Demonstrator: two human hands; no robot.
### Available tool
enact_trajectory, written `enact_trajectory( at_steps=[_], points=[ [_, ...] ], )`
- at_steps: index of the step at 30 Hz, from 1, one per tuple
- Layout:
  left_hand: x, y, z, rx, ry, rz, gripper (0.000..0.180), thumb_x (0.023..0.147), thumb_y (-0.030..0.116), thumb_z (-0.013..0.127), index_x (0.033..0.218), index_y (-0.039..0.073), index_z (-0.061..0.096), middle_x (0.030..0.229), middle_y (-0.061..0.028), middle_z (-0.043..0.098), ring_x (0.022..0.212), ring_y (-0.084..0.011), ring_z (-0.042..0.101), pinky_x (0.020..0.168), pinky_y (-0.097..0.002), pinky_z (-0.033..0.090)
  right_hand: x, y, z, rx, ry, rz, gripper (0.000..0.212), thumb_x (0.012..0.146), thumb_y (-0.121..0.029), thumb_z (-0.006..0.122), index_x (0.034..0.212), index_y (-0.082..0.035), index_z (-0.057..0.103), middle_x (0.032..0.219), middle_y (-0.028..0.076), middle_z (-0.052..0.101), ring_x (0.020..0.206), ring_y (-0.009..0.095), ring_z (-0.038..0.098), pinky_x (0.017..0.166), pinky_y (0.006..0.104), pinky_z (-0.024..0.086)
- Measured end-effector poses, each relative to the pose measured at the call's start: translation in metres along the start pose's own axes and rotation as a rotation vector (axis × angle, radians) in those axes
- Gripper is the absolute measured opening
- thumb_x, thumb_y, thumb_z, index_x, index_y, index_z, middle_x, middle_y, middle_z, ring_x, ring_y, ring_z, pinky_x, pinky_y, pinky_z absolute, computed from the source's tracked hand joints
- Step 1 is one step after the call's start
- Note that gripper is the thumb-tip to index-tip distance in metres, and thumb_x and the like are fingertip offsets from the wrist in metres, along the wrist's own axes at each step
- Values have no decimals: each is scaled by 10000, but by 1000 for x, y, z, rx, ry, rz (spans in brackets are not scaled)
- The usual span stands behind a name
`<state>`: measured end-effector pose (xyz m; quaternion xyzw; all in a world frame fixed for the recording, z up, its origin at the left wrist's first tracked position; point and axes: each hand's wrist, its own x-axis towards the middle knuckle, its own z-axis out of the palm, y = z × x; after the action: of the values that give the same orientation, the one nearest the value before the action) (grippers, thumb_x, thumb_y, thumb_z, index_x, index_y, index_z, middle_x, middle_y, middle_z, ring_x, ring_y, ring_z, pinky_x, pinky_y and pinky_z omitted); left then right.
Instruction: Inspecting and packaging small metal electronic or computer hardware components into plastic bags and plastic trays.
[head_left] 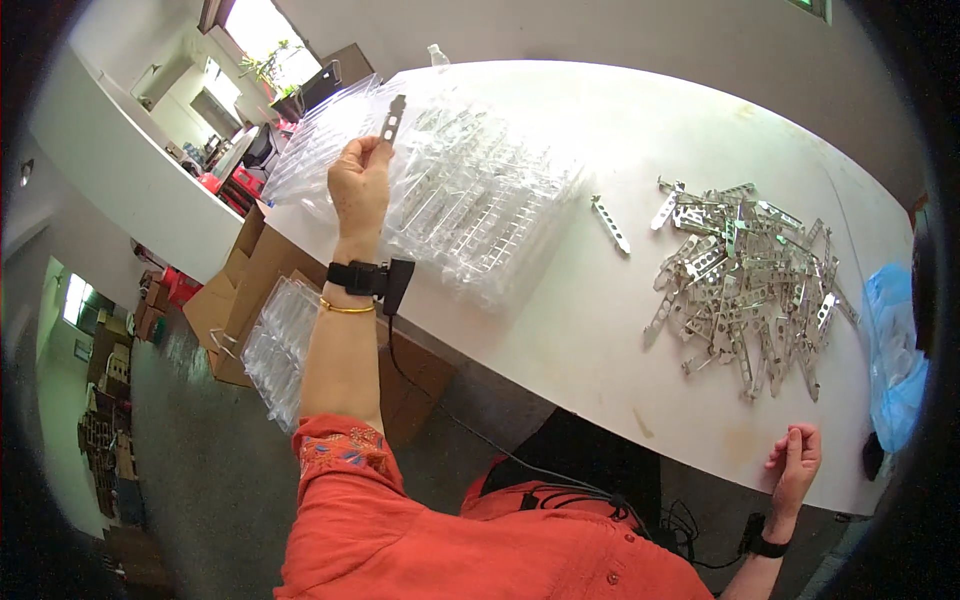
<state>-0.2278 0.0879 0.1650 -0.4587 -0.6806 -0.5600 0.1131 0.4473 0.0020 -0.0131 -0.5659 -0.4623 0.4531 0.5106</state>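
Observation:
A flat silver metal bracket [393, 118] with square cut-outs sticks up from my left hand [359, 190], whose fingers pinch its lower end. That hand is raised over the left side of the white table, beside clear plastic trays [480, 195] with rows of metal pieces in them. My right hand [797, 462] is by the table's near right edge, fingers curled in, and nothing shows in them. Beyond it lies a heap of loose metal brackets [745, 285]. One single bracket [611, 225] rests apart, between the heap and the trays.
A light blue plastic bag [892, 350] hangs at the right edge of the white table [560, 345]. Below the left edge stands an open cardboard box [238, 290] with more clear trays [280, 345]. A black cable [440, 400] runs from my left wrist across my body.

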Motion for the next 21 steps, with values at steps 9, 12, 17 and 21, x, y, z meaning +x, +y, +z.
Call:
enact_trajectory(
  at_steps=[9, 12, 17, 21],
  points=[
    [-3, -17, 26, 407, -223, 16, 129, 822, 148, 711, 823, 22, 734, 722, -151, 704, 672, -295, 691, 642, -385, 523, -1, -3, 3, -19, 35, 24, 108, 1033, -199, 559, 1027, -91, 565, 732, -17, 535, 572, 54, 512, 452, 200, 441],
    [-8, -18, 28, 475, -310, -22, 124, 802, 153, 698, 801, 34, 736, 746, -164, 712, 717, -324, 704, 675, -409, 537, -1, 0, 0, -25, 26, 11, 108, 1034, -200, 559, 1027, -92, 566, 733, -17, 536, 574, 52, 513, 452, 197, 442],
    [-10, -35, 27, 536, -399, -56, 123, 782, 168, 707, 795, 52, 745, 761, -165, 718, 755, -327, 713, 725, -414, 554, 0, 2, -1, -7, 14, -5, 115, 1033, -207, 565, 1023, -92, 568, 732, -17, 540, 575, 53, 515, 452, 197, 445],
    [-14, -41, 32, 572, -430, -83, 115, 775, 166, 716, 796, 61, 759, 786, -165, 728, 783, -320, 719, 753, -405, 560, -1, 2, -1, -17, 29, 0, 115, 1032, -209, 568, 1022, -95, 569, 732, -16, 545, 574, 52, 515, 453, 196, 447]
  ],
)
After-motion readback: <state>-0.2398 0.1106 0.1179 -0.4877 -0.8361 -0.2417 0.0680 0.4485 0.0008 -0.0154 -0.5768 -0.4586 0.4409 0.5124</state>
